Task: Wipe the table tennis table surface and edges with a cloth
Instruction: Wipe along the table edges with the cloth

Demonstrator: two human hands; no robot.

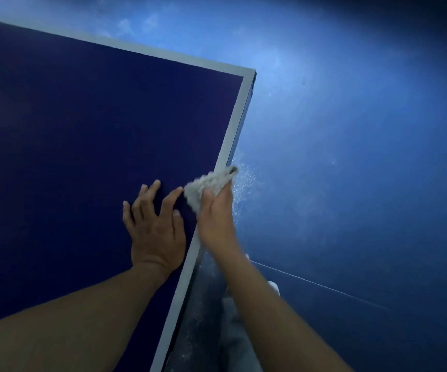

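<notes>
The dark blue table tennis table (77,146) fills the left of the head view, with a white border line along its far and right edges and a corner at the upper right. My right hand (215,217) grips a crumpled grey cloth (210,183) against the right edge of the table, over the white line. My left hand (153,224) rests flat on the blue surface just left of the cloth, fingers spread and straight.
Blue floor (351,157) stretches to the right of the table, with a thin white line (324,287) across it. My legs in grey trousers (233,331) stand close against the table's right edge, with a white shoe tip (274,285) visible.
</notes>
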